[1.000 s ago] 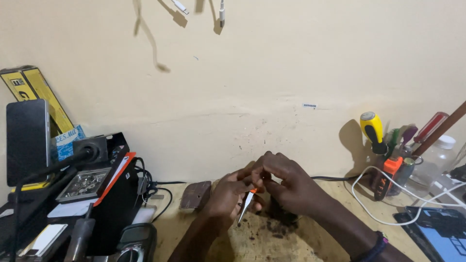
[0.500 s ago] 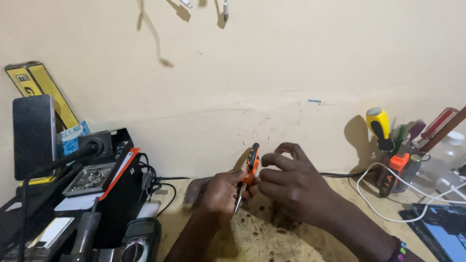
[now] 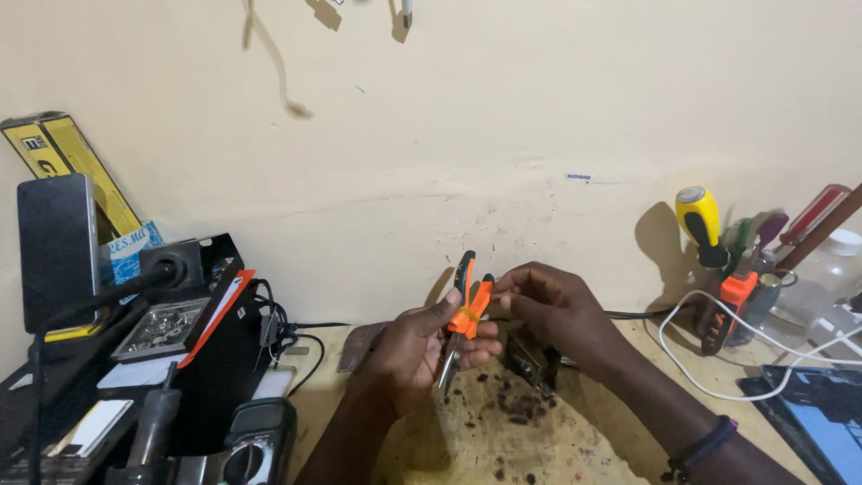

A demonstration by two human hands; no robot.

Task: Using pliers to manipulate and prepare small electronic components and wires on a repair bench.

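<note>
Left hand (image 3: 415, 348) clenched around small orange-and-black-handled pliers (image 3: 464, 316), held tip-down above the stained wooden surface (image 3: 467, 440). Right hand (image 3: 558, 313) pinching the upper handle ends with fingertips, just above a small dark metal part (image 3: 532, 359) lying on the surface. Off left, a black multimeter (image 3: 260, 442); off right, a yellow-handled screwdriver (image 3: 700, 220) upright in a holder.

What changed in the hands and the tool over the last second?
The left hand has raised the orange-handled pliers from low over the table to upright, tip down. The right hand now pinches near the handle tops. The yellow screwdriver and white cable stayed put.
</note>
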